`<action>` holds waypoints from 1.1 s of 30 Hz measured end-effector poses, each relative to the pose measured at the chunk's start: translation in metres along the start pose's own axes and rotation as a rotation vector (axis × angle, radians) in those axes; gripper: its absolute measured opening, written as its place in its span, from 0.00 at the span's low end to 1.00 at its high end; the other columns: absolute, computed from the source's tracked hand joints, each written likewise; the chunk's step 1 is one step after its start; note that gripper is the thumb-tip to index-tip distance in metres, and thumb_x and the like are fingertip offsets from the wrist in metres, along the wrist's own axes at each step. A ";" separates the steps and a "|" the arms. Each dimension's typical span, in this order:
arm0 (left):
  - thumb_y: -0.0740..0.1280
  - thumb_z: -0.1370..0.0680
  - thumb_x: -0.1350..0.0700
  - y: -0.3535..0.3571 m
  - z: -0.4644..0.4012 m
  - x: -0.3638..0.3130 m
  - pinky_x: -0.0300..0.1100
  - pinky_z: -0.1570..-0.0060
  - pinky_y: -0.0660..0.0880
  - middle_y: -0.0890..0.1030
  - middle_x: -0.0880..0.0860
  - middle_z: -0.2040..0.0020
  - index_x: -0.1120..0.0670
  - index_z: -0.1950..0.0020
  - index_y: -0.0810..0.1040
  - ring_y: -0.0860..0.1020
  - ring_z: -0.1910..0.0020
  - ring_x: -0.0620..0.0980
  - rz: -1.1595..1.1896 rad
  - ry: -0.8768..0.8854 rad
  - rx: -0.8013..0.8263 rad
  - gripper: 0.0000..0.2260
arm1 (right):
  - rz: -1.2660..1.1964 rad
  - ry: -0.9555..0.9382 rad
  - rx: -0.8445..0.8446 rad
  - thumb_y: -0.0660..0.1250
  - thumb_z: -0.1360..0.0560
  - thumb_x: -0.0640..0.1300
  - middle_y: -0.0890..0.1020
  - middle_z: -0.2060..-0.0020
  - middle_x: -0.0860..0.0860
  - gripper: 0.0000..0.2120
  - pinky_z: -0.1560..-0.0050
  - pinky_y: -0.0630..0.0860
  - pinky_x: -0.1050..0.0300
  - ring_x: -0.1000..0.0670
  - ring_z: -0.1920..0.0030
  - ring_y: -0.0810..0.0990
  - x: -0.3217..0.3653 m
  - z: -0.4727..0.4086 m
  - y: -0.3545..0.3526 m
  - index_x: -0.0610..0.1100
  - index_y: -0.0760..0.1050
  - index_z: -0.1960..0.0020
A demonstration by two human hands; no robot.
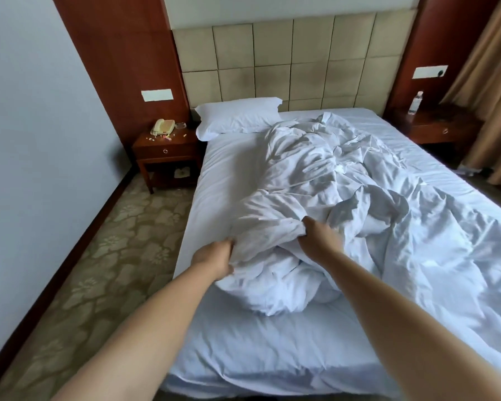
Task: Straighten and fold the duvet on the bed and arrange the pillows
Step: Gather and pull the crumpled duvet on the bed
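Observation:
A white duvet lies crumpled in a long heap down the middle of the bed, spreading toward the right side. My left hand grips its near left edge. My right hand is closed on a fold of the same duvet a little further in. One white pillow lies flat at the head of the bed on the left, against the padded headboard. No second pillow shows.
A wooden nightstand with a telephone and small scattered items stands left of the bed. Another nightstand with a water bottle is at the right, beside brown curtains. Patterned carpet runs along the left wall.

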State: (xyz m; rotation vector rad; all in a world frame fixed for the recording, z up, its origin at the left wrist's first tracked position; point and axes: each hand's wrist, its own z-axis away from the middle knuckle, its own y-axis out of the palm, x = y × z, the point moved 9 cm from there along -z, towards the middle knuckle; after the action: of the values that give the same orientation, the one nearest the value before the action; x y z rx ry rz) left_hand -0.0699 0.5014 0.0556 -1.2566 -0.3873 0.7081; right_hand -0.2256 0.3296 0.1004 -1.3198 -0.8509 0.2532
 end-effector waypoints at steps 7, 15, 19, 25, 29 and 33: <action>0.61 0.23 0.52 -0.037 0.064 0.035 0.47 0.63 0.75 0.78 0.54 0.50 0.48 0.38 0.66 0.78 0.56 0.56 -0.062 0.024 -0.212 0.14 | 0.053 0.030 -0.022 0.58 0.23 0.48 0.79 0.46 0.40 0.11 0.56 0.68 0.50 0.38 0.46 0.78 0.027 0.078 -0.002 0.42 0.68 0.45; 0.57 0.25 0.61 -0.107 0.120 0.113 0.43 0.66 0.69 0.75 0.55 0.55 0.51 0.44 0.64 0.75 0.59 0.56 -0.198 0.166 -0.386 0.11 | 0.156 0.051 -0.127 0.57 0.22 0.46 0.79 0.45 0.41 0.12 0.56 0.66 0.53 0.38 0.45 0.77 0.124 0.142 -0.013 0.43 0.70 0.43; 0.58 0.28 0.69 -0.193 0.147 0.164 0.47 0.67 0.69 0.76 0.57 0.57 0.55 0.50 0.64 0.75 0.61 0.58 -0.341 0.260 -0.542 0.12 | 0.108 0.038 -0.250 0.57 0.22 0.50 0.80 0.50 0.39 0.10 0.58 0.67 0.52 0.37 0.49 0.78 0.211 0.165 -0.032 0.43 0.66 0.52; 0.58 0.26 0.69 -0.189 0.183 0.176 0.47 0.66 0.68 0.78 0.58 0.55 0.58 0.46 0.69 0.77 0.58 0.59 -0.281 0.414 -0.576 0.11 | 0.035 0.276 -0.310 0.60 0.22 0.51 0.80 0.47 0.40 0.13 0.56 0.67 0.52 0.39 0.46 0.78 0.226 0.210 -0.003 0.41 0.69 0.46; 0.56 0.22 0.62 -0.107 0.184 0.162 0.46 0.61 0.70 0.78 0.58 0.51 0.57 0.46 0.70 0.77 0.53 0.59 -0.181 0.508 -0.403 0.07 | 0.112 0.435 -0.113 0.64 0.24 0.55 0.74 0.39 0.43 0.22 0.44 0.70 0.50 0.41 0.38 0.72 0.198 0.238 0.059 0.44 0.65 0.36; 0.58 0.22 0.60 -0.059 0.180 0.144 0.45 0.59 0.70 0.79 0.58 0.49 0.55 0.48 0.71 0.78 0.51 0.61 -0.160 0.547 -0.295 0.06 | 0.109 0.181 -0.054 0.70 0.31 0.60 0.67 0.34 0.48 0.38 0.38 0.67 0.50 0.45 0.34 0.67 0.245 0.237 0.111 0.52 0.56 0.27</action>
State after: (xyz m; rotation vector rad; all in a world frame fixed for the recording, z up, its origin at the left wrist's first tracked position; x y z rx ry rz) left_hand -0.0618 0.7208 0.1473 -1.6158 -0.1380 0.1539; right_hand -0.1845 0.6860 0.0982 -1.4190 -0.6382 0.1934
